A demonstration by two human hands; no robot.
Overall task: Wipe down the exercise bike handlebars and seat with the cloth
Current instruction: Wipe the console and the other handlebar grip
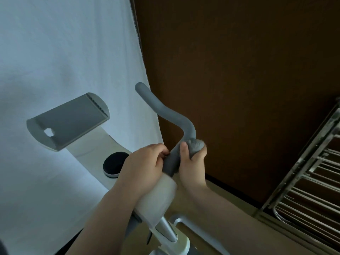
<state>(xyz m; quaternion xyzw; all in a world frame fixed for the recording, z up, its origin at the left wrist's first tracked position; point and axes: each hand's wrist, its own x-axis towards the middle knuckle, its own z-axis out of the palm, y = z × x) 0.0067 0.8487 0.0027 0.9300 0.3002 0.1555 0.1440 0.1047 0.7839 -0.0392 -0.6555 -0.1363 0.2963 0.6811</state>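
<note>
A grey handlebar [166,115] of the exercise bike is seen from above, curving up from a pale housing [158,197] and ending in a rounded tip against a white sheet [64,52] hung behind the bike. The lower stretch of the bar is gripped by both hands, which sit close together on either side of it. The left hand [141,162] is curled round the bar from the left, its fingers tucked against the grey foam. The right hand [193,159] is closed round the bar from the right, with the thumb laid across the front. A grey cloth [196,145] is bunched under the right hand's fingers at the bend of the bar, pressed against the foam; its edges are blurred, so how far it wraps round cannot be told.

To the left of the hands a grey tablet holder [68,122] is tilted on a pale stem, and just below it a round black knob [115,165] is set into the frame, next to the left wrist. Below the housing a silver post [168,230] runs down into the bike's frame. The seat is not in view.

Behind the handlebar, to the right of the sheet, a dark brown panel [239,70] fills the background. At the far right a metal rack [309,184] with thin rails is leaned at an angle, well apart from the hands.
</note>
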